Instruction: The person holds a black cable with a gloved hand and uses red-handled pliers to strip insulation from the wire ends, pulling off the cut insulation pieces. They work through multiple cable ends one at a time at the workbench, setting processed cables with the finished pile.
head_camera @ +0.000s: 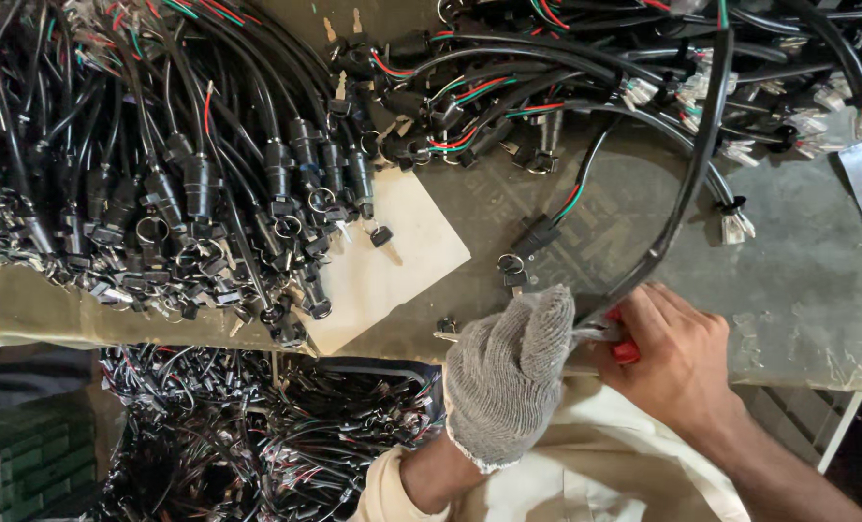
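since the gloved left hand (pixel 508 372) and bare right hand (pixel 677 353) both have fingers clamped on the black cable (pixel 687 184) at the bench (pixel 798 290) edge, a hard tug could snag the key switch (pixel 532 237). the red-handled tool (pixel 624 350) might nick it too.

A small workshop for assembling wire harnesses

A worn counter (pixel 798 280) is covered with heaps of black cable harnesses (pixel 189 164) fitted with key switches and white connectors (pixel 737 227). More bundles (pixel 257 435) are piled on the floor under it. A knitted work glove is worn on the left hand (pixel 508 372).
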